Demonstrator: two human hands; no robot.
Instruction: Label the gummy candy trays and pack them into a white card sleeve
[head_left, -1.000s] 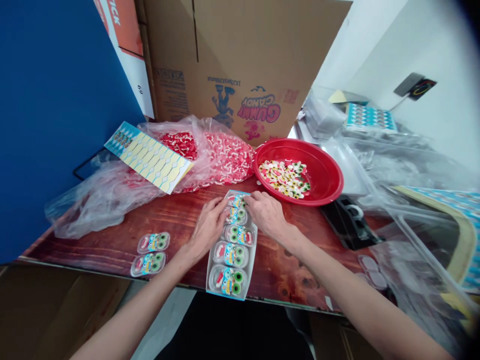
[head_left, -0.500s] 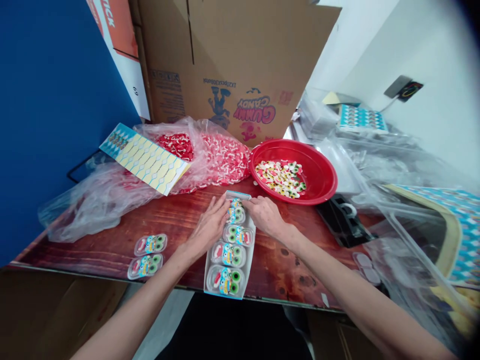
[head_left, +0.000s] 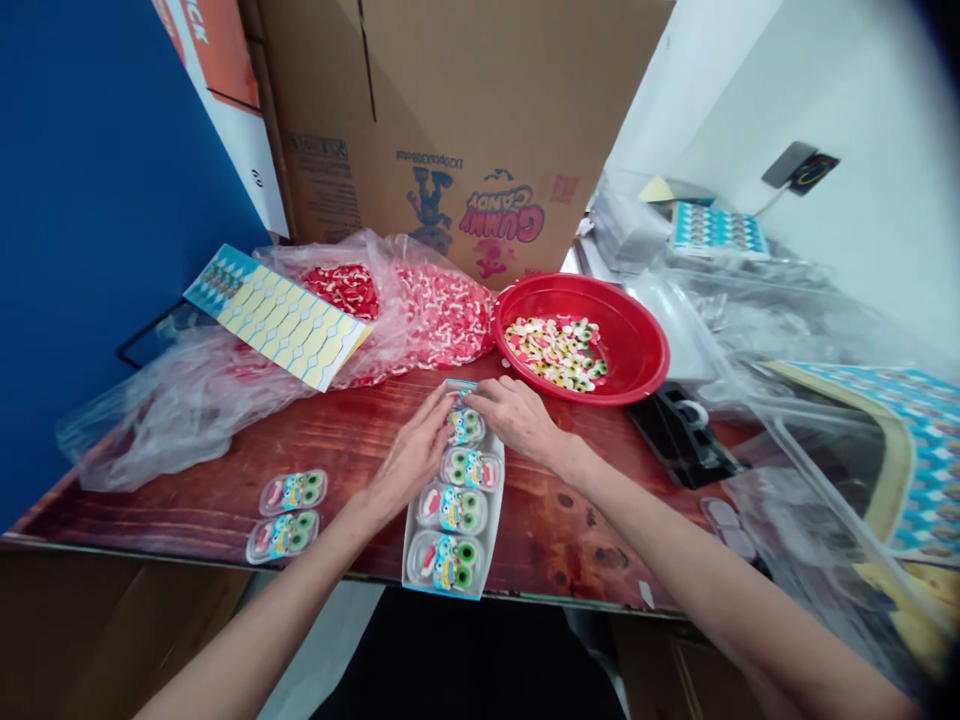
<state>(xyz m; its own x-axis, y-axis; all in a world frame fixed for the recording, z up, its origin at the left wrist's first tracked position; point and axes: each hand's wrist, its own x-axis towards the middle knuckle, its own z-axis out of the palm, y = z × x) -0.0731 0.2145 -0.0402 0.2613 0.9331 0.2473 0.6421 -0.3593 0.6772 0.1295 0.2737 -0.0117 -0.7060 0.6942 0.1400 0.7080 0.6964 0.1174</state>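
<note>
A narrow white box with blue edges (head_left: 490, 530) lies lengthwise in front of me, holding a row of small clear candy packs (head_left: 453, 508) with green gummy eyes, red-and-white pieces and blue labels. Along its far left side rests my left hand (head_left: 411, 448), fingers stretched and touching the farthest packs. From the right, my right hand (head_left: 521, 422) reaches over the far end, its fingers bent onto the farthest candy pack (head_left: 463, 398), which they partly hide. Two more packs (head_left: 294, 491) sit on the table to the left.
Behind the box stands a red bowl (head_left: 634, 350) with loose gummy eyes. A clear bag of red-and-white gummies (head_left: 442, 310) lies at the back left under a label sheet (head_left: 274, 315). A large carton (head_left: 465, 90) rises behind. Clear plastic packaging (head_left: 750, 310) crowds the right.
My right hand has shifted left from the box's right edge, its fingers now over the far end. My left hand stays beside the box. The view has turned slightly.
</note>
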